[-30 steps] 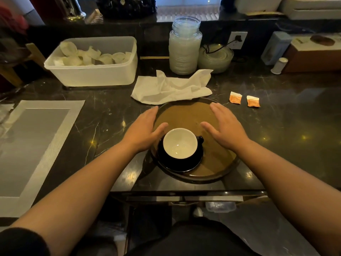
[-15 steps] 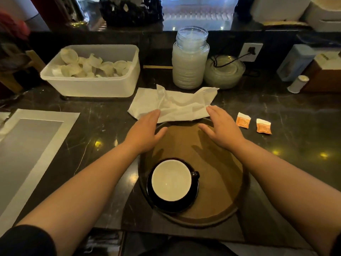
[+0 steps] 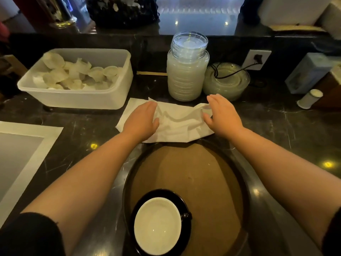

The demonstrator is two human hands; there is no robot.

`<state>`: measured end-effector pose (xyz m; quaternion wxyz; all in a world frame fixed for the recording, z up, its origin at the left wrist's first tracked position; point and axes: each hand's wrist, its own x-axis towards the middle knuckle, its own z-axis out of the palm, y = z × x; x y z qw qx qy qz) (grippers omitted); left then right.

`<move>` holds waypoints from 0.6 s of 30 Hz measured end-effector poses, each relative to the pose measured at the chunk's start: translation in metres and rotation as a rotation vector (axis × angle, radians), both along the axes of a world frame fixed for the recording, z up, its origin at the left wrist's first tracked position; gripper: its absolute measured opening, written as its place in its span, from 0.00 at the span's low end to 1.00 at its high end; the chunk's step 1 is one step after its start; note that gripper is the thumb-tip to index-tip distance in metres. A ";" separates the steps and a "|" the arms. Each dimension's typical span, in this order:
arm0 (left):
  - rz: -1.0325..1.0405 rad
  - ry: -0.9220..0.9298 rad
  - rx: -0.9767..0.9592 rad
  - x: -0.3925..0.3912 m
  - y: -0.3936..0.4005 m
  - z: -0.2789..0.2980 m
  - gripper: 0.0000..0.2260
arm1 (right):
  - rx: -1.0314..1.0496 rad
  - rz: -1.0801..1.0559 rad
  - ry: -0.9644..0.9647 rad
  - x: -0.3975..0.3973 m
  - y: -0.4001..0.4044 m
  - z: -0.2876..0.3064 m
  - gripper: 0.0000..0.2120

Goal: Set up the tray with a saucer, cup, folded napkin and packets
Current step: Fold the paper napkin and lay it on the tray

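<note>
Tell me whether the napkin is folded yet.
Not folded. The napkin lies crumpled on the counter beyond the tray, both hands resting on its ends.

Bare desk (image 3: 276, 130) lies open at 3 o'clock of the napkin (image 3: 177, 124); the jar (image 3: 187, 76) at 12 and tub (image 3: 79, 85) at 10 crowd it.

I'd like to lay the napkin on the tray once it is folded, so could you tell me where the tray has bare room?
The tray is bare across its far half and right side, between the saucer with the cup and the far rim. The near left is taken by the saucer. Beyond the rim it is crowded: napkin under left hand and right hand.
</note>
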<state>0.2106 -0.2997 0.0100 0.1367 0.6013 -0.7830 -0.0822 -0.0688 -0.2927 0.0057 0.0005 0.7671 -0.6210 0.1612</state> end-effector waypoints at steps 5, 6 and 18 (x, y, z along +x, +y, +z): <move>-0.013 -0.120 -0.006 0.004 -0.048 -0.007 0.28 | 0.063 -0.030 0.008 -0.004 -0.023 0.000 0.26; -0.019 -0.142 -0.009 0.005 -0.056 -0.008 0.30 | 0.077 -0.033 0.008 -0.003 -0.026 0.000 0.25; -0.058 -0.070 -0.077 0.031 -0.065 0.016 0.09 | 0.088 -0.089 -0.286 -0.018 -0.017 0.008 0.09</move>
